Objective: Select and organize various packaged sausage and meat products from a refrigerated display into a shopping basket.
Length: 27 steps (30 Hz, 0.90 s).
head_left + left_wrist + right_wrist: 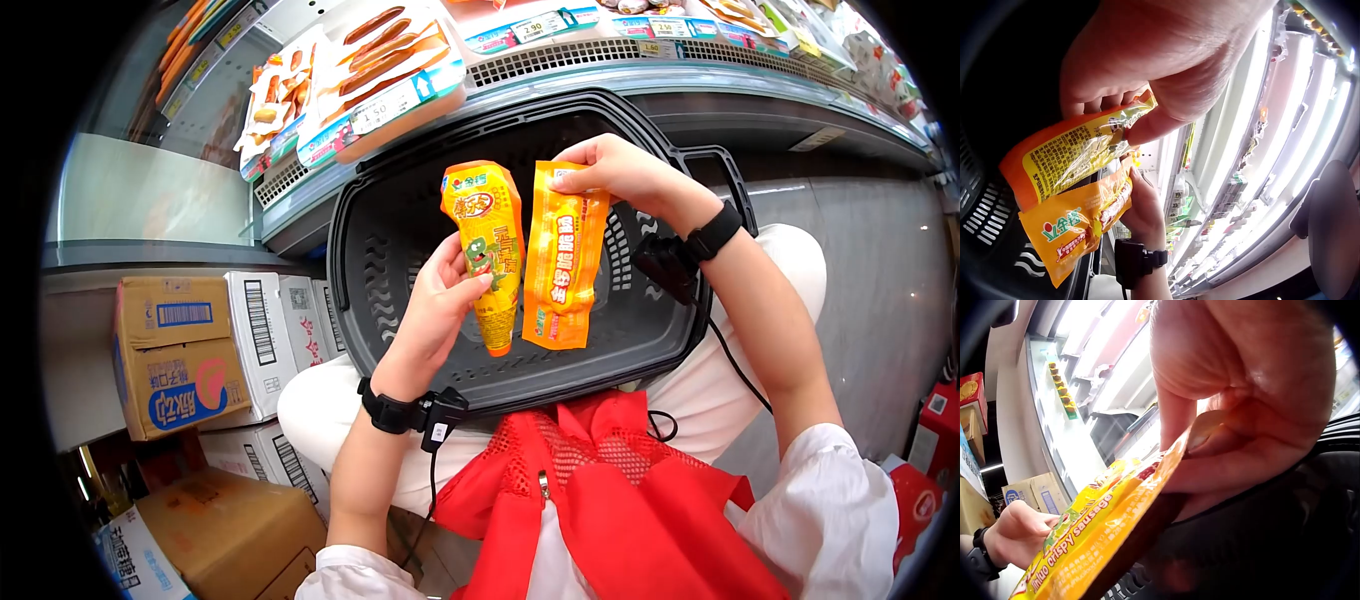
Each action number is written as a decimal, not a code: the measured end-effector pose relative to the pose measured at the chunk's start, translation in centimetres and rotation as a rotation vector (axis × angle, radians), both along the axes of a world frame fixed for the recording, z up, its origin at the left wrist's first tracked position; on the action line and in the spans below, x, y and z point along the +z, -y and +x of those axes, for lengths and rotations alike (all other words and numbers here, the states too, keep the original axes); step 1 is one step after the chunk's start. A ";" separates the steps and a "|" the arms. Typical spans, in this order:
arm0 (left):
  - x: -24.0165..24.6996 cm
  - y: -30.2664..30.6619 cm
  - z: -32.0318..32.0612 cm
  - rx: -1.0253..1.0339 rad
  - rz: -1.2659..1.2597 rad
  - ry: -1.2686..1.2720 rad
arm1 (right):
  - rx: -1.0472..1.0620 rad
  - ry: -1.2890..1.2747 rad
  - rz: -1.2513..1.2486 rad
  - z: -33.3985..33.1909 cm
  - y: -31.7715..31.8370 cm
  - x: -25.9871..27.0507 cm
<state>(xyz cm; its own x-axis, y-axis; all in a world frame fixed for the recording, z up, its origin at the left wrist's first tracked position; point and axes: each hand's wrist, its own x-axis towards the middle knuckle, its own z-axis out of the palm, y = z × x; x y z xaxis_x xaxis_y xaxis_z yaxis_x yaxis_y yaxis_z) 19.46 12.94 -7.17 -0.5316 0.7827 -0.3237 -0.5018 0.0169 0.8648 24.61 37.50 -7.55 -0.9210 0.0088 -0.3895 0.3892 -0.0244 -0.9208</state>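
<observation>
Near shelves, forearms angled inward, left fingers pinch a yellow packet, right fingers an orange packet.

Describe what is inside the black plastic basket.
Slotted walls and some floor show. The tapered yellow plastic packet and flat orange plastic packet, held above, hide the middle from view.

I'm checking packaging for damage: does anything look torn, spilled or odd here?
Nothing stands out: the yellow packet in the left hand and the orange packet in the right hand show no visible tear or spill.
</observation>
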 end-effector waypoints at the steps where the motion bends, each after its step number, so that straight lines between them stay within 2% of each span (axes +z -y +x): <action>1: -0.1 -0.1 0.0 -0.003 0.002 0.004 | -0.003 0.004 0.002 0.0 0.0 -0.1; 17: -1.0 0.2 -0.7 0.052 -0.019 0.036 | -0.067 0.011 -0.010 0.1 -0.1 0.1; 20: -1.5 0.4 -1.1 0.059 -0.002 0.009 | -0.029 -0.027 -0.015 0.2 -0.6 0.0; 26: -1.3 0.5 -1.2 0.077 -0.028 0.074 | -0.107 -0.088 0.052 0.7 -1.8 1.0; 27: -1.3 0.5 -1.2 0.086 -0.023 0.074 | -0.172 -0.108 0.022 0.7 -2.1 1.2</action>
